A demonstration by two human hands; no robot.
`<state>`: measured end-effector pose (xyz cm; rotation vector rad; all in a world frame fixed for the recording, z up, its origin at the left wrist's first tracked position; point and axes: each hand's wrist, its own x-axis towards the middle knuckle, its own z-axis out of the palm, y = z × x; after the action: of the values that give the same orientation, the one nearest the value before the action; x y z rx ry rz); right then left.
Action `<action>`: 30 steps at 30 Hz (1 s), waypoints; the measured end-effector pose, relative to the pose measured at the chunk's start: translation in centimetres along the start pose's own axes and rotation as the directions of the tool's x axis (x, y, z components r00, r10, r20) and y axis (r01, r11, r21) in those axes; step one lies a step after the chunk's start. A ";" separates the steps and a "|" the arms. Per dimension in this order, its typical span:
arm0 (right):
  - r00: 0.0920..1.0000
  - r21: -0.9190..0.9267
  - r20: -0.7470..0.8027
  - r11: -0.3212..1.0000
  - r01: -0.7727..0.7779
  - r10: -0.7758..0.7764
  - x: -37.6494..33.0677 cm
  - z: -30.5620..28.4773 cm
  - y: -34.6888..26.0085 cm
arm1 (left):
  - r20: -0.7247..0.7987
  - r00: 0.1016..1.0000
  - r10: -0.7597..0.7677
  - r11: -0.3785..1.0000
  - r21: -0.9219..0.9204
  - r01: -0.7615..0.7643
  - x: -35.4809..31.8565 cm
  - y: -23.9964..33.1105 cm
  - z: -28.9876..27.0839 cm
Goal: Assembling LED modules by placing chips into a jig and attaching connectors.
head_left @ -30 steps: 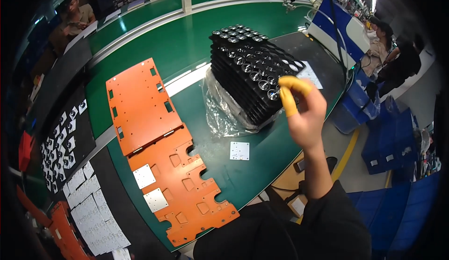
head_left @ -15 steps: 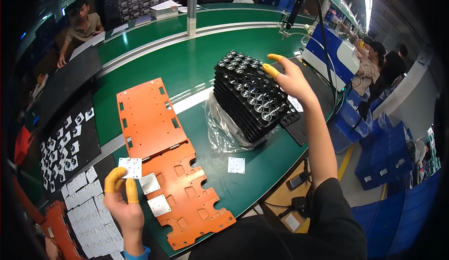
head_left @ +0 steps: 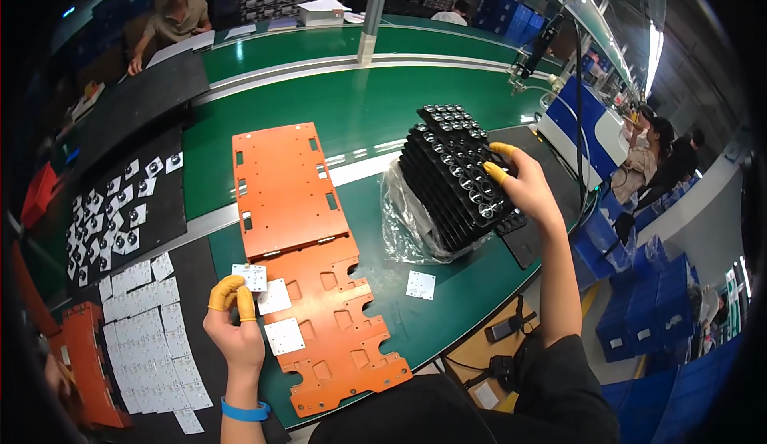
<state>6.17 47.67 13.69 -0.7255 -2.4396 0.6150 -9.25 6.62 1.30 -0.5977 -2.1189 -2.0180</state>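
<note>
Left hand (head_left: 234,324), in yellow finger cots, is pinching a small white square board (head_left: 249,277) at the near-left edge of the orange fixture plate (head_left: 335,340) — we'd worry it lands crooked beside the two already seated. Right hand (head_left: 523,188) is gripping the leaning stack of black lens trays (head_left: 451,176) — tip it further and we reckon trays slide off.

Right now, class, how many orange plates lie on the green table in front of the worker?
2: one plain orange plate farther off, and one cut-out orange plate nearer, overlapping its near edge. More orange pieces at the far left edge may be others.
</note>
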 end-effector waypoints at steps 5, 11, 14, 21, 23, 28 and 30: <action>0.998 0.070 -0.039 0.996 0.054 -0.051 -0.6 0.3 1.1 | 0.014 1.000 0.021 1.000 0.021 -0.021 -0.3 -0.2 0.1; 0.999 0.073 -0.039 0.997 -0.016 0.019 -0.4 0.3 -0.4 | 0.009 0.998 0.066 0.996 0.051 -0.066 -0.4 -0.4 0.0; 1.000 0.036 0.018 0.999 0.009 -0.009 0.3 -0.7 0.0 | 0.013 0.996 0.083 0.995 0.056 -0.084 -0.4 -0.2 0.2; 0.982 0.118 0.173 0.988 -0.101 0.079 2.4 -1.4 -0.1 | 0.063 0.984 0.164 0.972 0.161 -0.173 -0.4 0.2 0.1; 0.982 0.093 0.154 0.988 -0.121 0.105 1.8 -1.8 -1.4 | 0.063 0.983 0.175 0.968 0.171 -0.183 -0.4 0.2 0.1; 0.996 0.040 0.074 0.998 -0.055 0.052 1.9 -1.3 -0.8 | 0.055 0.983 0.172 0.969 0.173 -0.179 -0.2 0.0 0.1; 0.992 0.163 0.069 0.980 -0.116 0.106 1.4 -1.4 -1.9 | 0.060 0.986 0.158 0.970 0.176 -0.166 -0.2 0.1 0.0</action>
<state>5.27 47.46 16.32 -0.7883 -2.3785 0.8851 -9.03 6.63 1.35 -0.7655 -2.1693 -1.7208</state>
